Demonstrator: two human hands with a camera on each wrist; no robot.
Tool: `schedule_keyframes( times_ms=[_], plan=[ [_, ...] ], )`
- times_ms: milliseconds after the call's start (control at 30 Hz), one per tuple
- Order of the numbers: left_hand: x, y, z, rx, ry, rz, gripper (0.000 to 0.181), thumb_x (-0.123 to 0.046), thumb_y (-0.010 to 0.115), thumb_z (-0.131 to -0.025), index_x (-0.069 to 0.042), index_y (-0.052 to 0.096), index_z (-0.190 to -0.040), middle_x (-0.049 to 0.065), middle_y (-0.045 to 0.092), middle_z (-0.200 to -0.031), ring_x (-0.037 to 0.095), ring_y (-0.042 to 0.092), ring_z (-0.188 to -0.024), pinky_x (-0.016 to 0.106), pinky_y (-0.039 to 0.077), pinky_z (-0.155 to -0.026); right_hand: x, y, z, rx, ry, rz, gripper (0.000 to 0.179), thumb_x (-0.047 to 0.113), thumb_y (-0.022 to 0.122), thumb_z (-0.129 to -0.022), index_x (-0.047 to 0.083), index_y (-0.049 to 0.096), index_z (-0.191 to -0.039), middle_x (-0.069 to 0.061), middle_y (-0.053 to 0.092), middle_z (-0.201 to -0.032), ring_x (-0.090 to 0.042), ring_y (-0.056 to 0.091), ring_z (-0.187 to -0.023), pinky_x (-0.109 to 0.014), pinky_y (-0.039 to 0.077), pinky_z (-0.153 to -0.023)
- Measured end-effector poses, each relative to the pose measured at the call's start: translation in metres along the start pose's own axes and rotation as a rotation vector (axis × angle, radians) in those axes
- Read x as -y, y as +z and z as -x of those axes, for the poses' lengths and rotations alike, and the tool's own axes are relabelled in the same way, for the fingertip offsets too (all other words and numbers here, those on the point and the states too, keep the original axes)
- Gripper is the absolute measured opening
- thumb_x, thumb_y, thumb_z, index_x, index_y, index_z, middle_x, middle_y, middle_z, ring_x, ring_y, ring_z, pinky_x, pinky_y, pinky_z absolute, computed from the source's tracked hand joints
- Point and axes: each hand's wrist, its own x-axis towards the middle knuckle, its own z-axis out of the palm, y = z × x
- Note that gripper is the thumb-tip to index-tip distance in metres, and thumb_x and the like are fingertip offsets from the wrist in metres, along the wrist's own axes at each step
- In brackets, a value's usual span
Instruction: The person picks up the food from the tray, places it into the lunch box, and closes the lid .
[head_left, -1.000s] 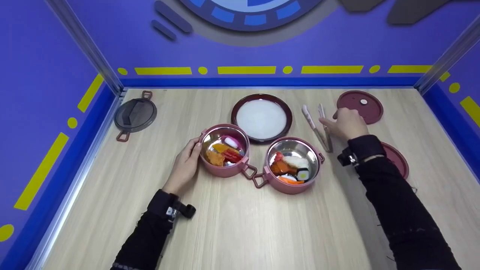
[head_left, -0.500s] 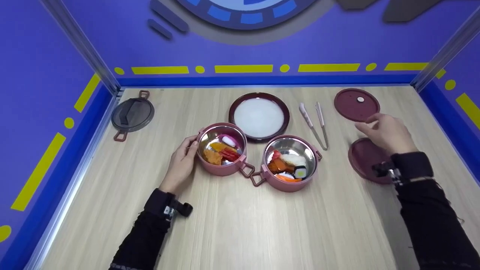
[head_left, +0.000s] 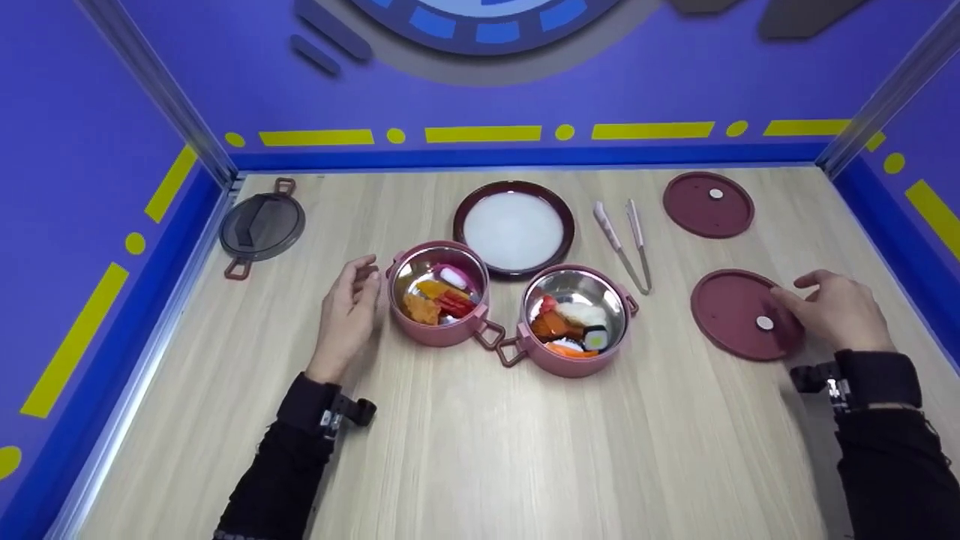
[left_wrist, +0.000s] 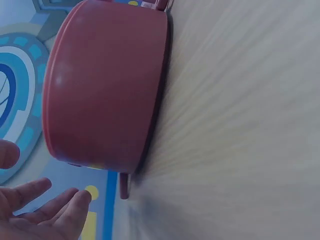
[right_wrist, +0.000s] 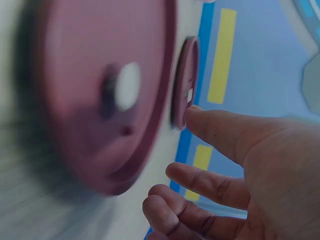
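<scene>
Two pink pots with steel insides stand side by side: the left pot (head_left: 429, 335) holds toy food, including a fried piece (head_left: 421, 308) and red strips; the right pot (head_left: 574, 366) holds toy sushi, among it a roll (head_left: 595, 338). Just left of the left pot is my left hand (head_left: 347, 311), fingers loosely bent, with a small gap to the pot wall (left_wrist: 105, 90). My right hand (head_left: 847, 311) holds nothing; its thumb overlaps the right edge of the nearer maroon lid (head_left: 727, 307) in the head view. The right wrist view shows the fingers beside this lid (right_wrist: 95, 150).
Behind the pots lies a white plate (head_left: 513, 231) with a brown rim. Tongs (head_left: 628, 255) lie spread to its right. A second maroon lid (head_left: 705, 214) is at the back right, a dark lid (head_left: 262, 225) with handles at the back left. Blue walls (head_left: 480, 105) enclose the table.
My right hand has moved from beside the tongs, rightward and toward me, to the nearer maroon lid. My left hand has come away from the left pot.
</scene>
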Motion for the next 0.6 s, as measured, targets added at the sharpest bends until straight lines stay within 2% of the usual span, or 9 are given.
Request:
schedule_keyframes(
  times_ms=[133, 300, 467, 600],
  plan=[
    [-0.009, 0.000, 0.004, -0.052, 0.065, 0.015, 0.041, -0.021, 0.052, -0.110, -0.003, 0.053, -0.147, 0.018, 0.059, -0.142, 0.029, 0.057, -0.133, 0.043, 0.048, -0.115, -0.012, 0.007, 0.002, 0.005, 0.012, -0.009, 0.070, 0.049, 0.064, -0.102, -0.016, 0.058, -0.126, -0.037, 0.069, -0.101, -0.041, 0.067, -0.082, -0.029, 0.043, -0.057],
    [-0.021, 0.006, 0.009, -0.085, 0.136, 0.018, 0.039, -0.016, 0.056, -0.108, 0.000, 0.056, -0.144, 0.016, 0.060, -0.139, 0.031, 0.059, -0.131, 0.034, 0.051, -0.113, -0.020, 0.015, 0.002, -0.020, 0.002, -0.016, 0.056, 0.041, 0.066, -0.102, -0.013, 0.065, -0.117, -0.034, 0.071, -0.098, -0.041, 0.066, -0.083, -0.030, 0.042, -0.060],
    [-0.030, 0.013, 0.012, -0.085, 0.189, 0.029, 0.037, -0.014, 0.058, -0.107, 0.003, 0.060, -0.140, 0.019, 0.062, -0.137, 0.031, 0.062, -0.127, 0.025, 0.053, -0.108, -0.022, 0.019, 0.000, -0.050, 0.018, -0.035, 0.038, 0.030, 0.068, -0.101, -0.008, 0.070, -0.107, -0.027, 0.070, -0.089, -0.040, 0.062, -0.084, -0.033, 0.040, -0.063],
    [-0.036, 0.020, 0.015, -0.070, 0.227, 0.048, 0.036, -0.013, 0.060, -0.106, 0.004, 0.061, -0.138, 0.022, 0.062, -0.136, 0.033, 0.063, -0.127, 0.023, 0.053, -0.106, -0.024, 0.020, -0.001, -0.056, 0.032, -0.041, 0.031, 0.025, 0.068, -0.101, -0.006, 0.071, -0.101, -0.022, 0.071, -0.087, -0.035, 0.060, -0.081, -0.033, 0.039, -0.064]
  ],
)
